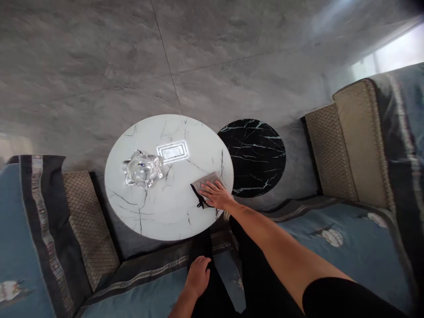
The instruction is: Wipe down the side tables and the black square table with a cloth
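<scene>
My right hand [216, 194] lies flat, fingers stretched out, on a grey cloth [206, 182] at the right edge of a round white marble table [159, 212]. A black strip of the cloth sticks out under the hand. My left hand [198, 276] rests low in view on my dark-clothed knee, fingers loosely curled down and holding nothing I can see. On the table stand a clear glass ashtray [141, 168] and a clear rectangular tray [172, 151] just right of it.
A lower round black marble table [256, 157] stands to the right of the white one. A blue sofa cover [331, 238] with grey trim wraps around left, front and right. A beige quilted cushion [334, 150] stands at right. Grey tiled floor lies beyond.
</scene>
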